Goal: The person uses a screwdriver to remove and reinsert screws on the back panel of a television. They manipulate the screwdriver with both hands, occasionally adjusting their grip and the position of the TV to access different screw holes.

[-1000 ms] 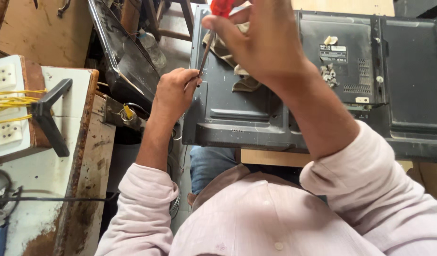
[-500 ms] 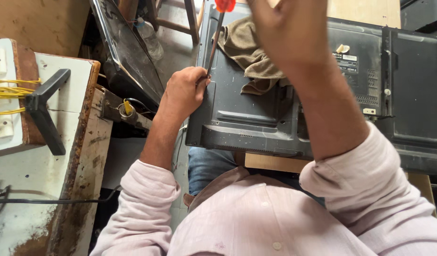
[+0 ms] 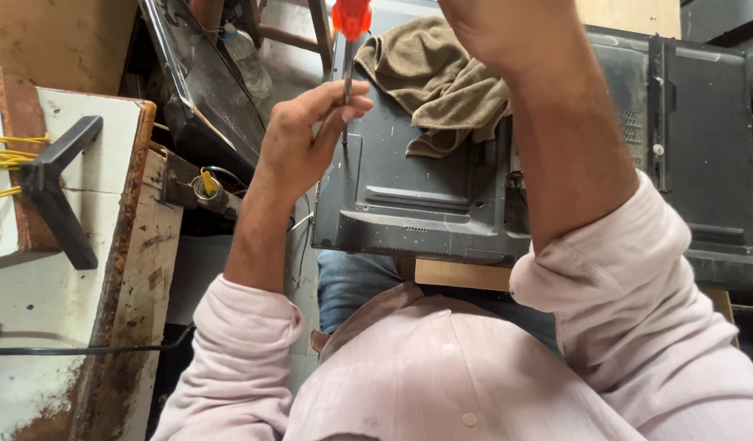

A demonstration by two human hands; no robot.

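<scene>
A screwdriver [image 3: 351, 18] with a red handle stands upright, its tip on the back of a dark flat-screen set [image 3: 409, 188] lying across my lap. My left hand [image 3: 299, 143] pinches the metal shaft just below the handle, thumb and fingers closed round it. My right hand [image 3: 499, 33] is raised at the top edge over a brown cloth [image 3: 438, 82]. Its fingers are cut off by the frame, so its hold is hidden. The cloth lies crumpled on the set's back.
A second dark panel [image 3: 703, 122] lies to the right. Another screen [image 3: 205, 106] leans at the upper left beside a plastic bottle [image 3: 246, 61]. A worn white table [image 3: 33, 310] on the left bears a black stand leg [image 3: 54, 192], yellow wires [image 3: 9, 159] and a black cable [image 3: 82, 351].
My left hand has lifted from the set's left edge and closed its fingers on the screwdriver shaft. My right hand has risen partly out of view, uncovering more of the cloth.
</scene>
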